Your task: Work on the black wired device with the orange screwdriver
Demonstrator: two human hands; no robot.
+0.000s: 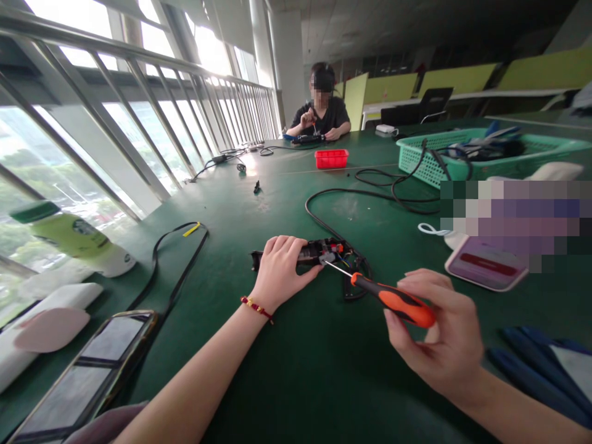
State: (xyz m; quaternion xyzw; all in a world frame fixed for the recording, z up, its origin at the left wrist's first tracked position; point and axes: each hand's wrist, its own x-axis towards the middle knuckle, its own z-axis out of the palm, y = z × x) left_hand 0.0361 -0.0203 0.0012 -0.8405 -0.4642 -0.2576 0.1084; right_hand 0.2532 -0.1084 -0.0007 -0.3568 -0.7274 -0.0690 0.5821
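Observation:
My left hand (pixel 280 264) lies over a long black corded device (pixel 313 251), its fingers and thumb closed around the body. The device's right end is uncovered, showing coloured wires and a red part (pixel 340 248). My right hand (pixel 441 333) is closed on the handle of an orange and black screwdriver (pixel 393 299). The screwdriver's thin shaft points left, and its tip meets the grey part at the device's open end; whether it sits in a screw is too small to tell. A black cable (pixel 319 216) runs from the device toward the back right.
A green basket (pixel 430 161) holding tools stands at the right, near a red box (pixel 331 159). Phones (pixel 92 376), a bottle (pixel 74 237) and a black strap (pixel 185 271) lie left. Dark blue gloves (pixel 536 370) lie right. Another person (pixel 319 111) works across the table.

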